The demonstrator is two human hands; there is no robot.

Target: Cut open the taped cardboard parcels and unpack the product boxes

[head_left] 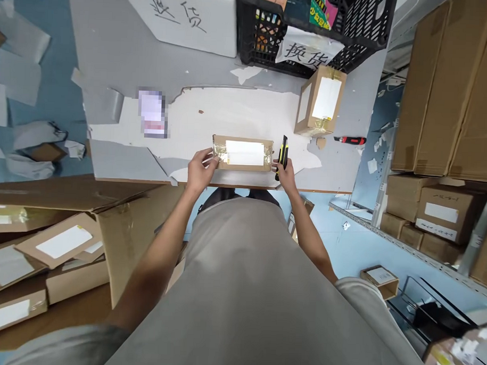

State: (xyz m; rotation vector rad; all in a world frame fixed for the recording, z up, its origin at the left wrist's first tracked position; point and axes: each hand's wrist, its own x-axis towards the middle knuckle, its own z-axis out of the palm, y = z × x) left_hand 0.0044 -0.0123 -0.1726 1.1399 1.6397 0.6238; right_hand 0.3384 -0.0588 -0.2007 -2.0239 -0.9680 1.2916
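A long, narrow cardboard box (244,167) with a white label and clear tape at its ends lies near the table's front edge. My left hand (203,168) holds its left end, thumb and fingers curled against the taped corner. In my right hand (286,176) is a black-and-yellow utility knife (283,149), its tip pointing away from me. Fingertips of that hand reach the box's right end. Whether the knife's blade is out is too small to tell.
A taped, labelled carton (314,108) stands at the right, beside a red-and-black cutter (351,140). Behind are a black crate (264,58) and a white box (193,29). A pixelated item (152,113) lies left. A large carton (125,237) of parcels stands at lower left.
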